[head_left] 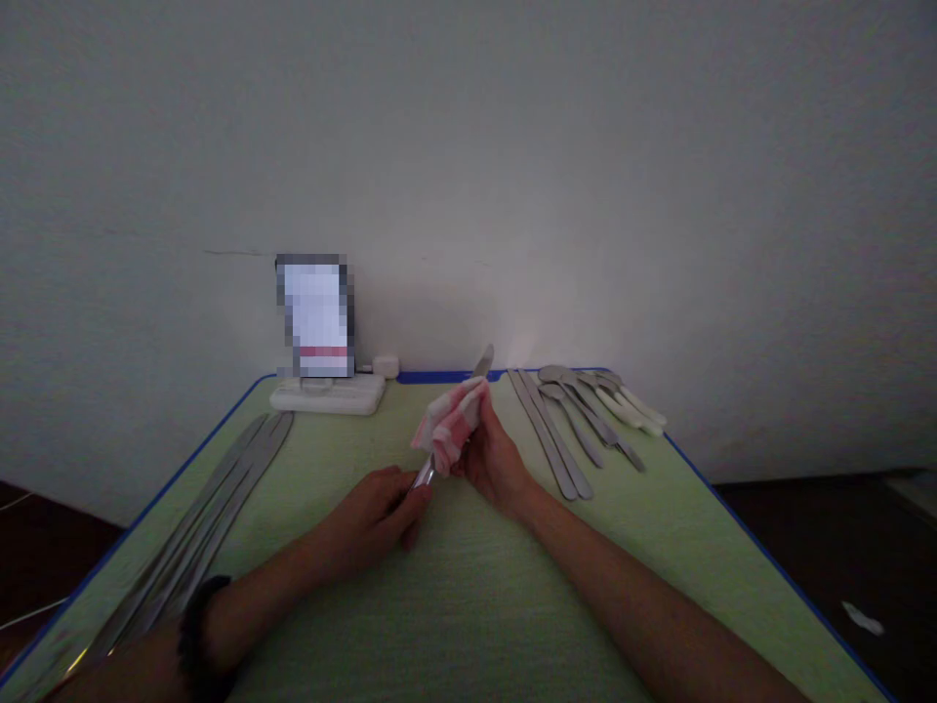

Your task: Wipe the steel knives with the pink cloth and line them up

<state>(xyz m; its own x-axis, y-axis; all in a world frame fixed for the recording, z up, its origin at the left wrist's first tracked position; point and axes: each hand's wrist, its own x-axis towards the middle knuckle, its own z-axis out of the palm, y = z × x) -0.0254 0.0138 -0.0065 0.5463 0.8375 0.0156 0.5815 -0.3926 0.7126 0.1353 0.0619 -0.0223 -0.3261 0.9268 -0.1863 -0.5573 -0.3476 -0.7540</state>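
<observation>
My left hand (381, 510) is closed round the handle of a table knife (484, 361), which points up and away over the middle of the table. A pink and white cloth (452, 422) is folded about the knife's blade. Pressing the cloth against the blade, my right hand (498, 454) is closed on it. The knife's tip shows beyond the cloth; its middle is hidden by it. Several table knives (226, 488) lie side by side at the left, partly behind my left forearm.
Right of my hands lie two knives (549, 434), several spoons and forks (586, 415), and white-handled cutlery (630, 405). A phone (316, 317) stands on a white base (329, 395) at the back left, near a charger plug (386, 367). The green table (439, 625) meets the wall.
</observation>
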